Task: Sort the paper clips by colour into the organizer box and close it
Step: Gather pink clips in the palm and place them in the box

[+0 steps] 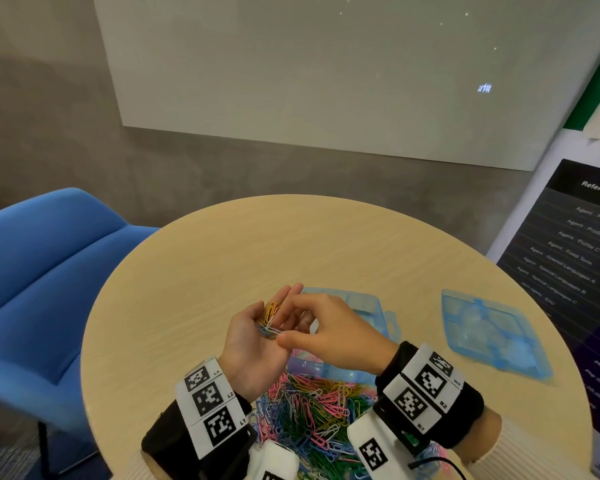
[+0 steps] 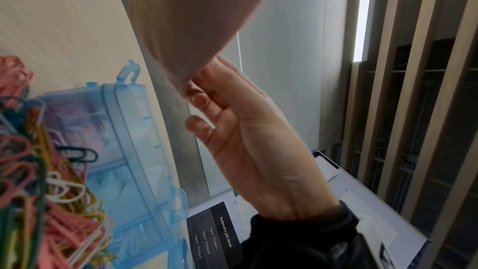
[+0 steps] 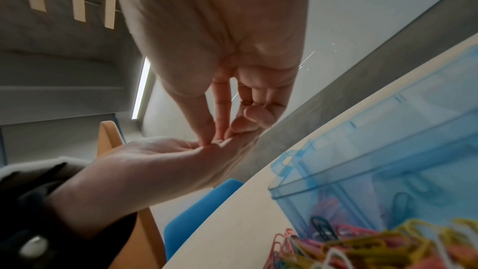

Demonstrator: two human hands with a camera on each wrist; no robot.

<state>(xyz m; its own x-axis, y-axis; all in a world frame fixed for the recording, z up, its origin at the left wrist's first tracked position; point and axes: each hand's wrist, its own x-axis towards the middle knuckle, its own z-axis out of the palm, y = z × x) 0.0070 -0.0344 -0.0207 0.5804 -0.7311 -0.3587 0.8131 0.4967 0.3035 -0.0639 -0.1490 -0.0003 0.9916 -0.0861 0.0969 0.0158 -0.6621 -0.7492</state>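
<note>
A heap of mixed coloured paper clips (image 1: 312,410) lies on the round table at the near edge, also seen in the left wrist view (image 2: 38,181) and the right wrist view (image 3: 388,249). Just beyond it stands the blue translucent organizer box (image 1: 364,306), open, half hidden by my hands; its wall shows close up (image 2: 134,130) (image 3: 388,150). My left hand (image 1: 274,303) is held palm up above the table, carrying several yellow, blue and white clips (image 1: 271,318). My right hand (image 1: 280,329) reaches into that palm, thumb and forefinger pinching a clip there.
A second blue translucent tray or lid (image 1: 492,334) lies flat at the right of the wooden table (image 1: 222,254). A blue chair (image 1: 49,289) stands to the left, a dark printed banner (image 1: 568,254) to the right, a grey wall with a white board behind.
</note>
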